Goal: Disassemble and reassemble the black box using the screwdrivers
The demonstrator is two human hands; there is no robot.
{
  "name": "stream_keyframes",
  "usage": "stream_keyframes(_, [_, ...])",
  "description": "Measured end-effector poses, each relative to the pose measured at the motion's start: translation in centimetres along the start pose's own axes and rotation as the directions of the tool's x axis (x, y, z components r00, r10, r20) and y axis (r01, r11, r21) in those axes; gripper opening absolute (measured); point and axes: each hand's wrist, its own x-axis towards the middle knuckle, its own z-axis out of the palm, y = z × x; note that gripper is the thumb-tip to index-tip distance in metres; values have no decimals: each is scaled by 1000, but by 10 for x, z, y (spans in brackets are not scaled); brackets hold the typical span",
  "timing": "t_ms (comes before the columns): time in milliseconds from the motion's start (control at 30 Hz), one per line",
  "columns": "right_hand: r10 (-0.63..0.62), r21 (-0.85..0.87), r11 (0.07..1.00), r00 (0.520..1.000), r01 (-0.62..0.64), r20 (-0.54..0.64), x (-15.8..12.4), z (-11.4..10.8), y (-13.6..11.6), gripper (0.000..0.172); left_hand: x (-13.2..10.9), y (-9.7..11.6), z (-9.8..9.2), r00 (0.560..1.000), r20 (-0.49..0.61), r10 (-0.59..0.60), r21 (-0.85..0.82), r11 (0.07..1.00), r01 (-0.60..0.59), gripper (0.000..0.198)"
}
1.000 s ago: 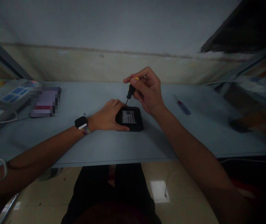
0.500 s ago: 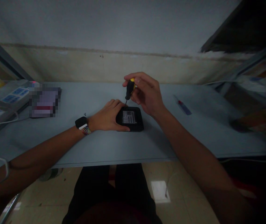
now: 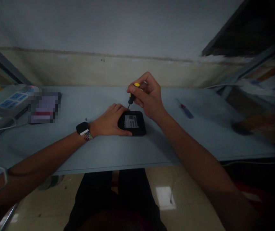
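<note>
A black, flat box-shaped device (image 3: 138, 125) with a white printed label (image 3: 131, 122) lies on the table. My left hand (image 3: 108, 121) grips its left side, thumb along the near edge and fingers at the far edge. In my right hand (image 3: 149, 96) is a black-and-yellow screwdriver (image 3: 132, 97), held by the handle and slightly tilted. Its shaft points down at the far left corner of the device, close to my left fingertips. Whether the tip sits in a screw is too small to tell.
Right of my hands lies a second screwdriver (image 3: 187, 111) with a red collar. A phone with a blurred screen (image 3: 44, 107) is at the left, beside white boxes (image 3: 14, 101) and a cable. Tiny dark pieces (image 3: 86, 119) lie near my watch (image 3: 82, 128). A wall stands behind the table (image 3: 99, 154).
My right fingers have shifted round the screwdriver handle, which now leans more with its yellow end showing. My left hand still holds the device. The whole view has moved slightly.
</note>
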Motion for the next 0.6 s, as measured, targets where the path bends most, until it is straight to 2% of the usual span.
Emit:
stream_keyframes(100, [-37, 57, 998, 997, 33, 69, -1, -1, -1, 36, 0, -1, 1, 1000, -3, 6, 5, 1000, -6, 99])
stream_keyframes(200, [-57, 99, 994, 991, 46, 117, 0, -4, -1, 36, 0, 0, 0, 1000, 1, 4, 6, 1000, -4, 99])
stream_keyframes(467, [-20, 59, 998, 996, 15, 89, -4, -1, -3, 35, 1, 2, -1, 1000, 10, -11, 9, 1000, 11, 96])
stream_keyframes(600, [4, 58, 998, 1000, -6, 28, -3, -3, -5, 36, 1, 2, -1, 1000, 4, -4, -4, 1000, 4, 95])
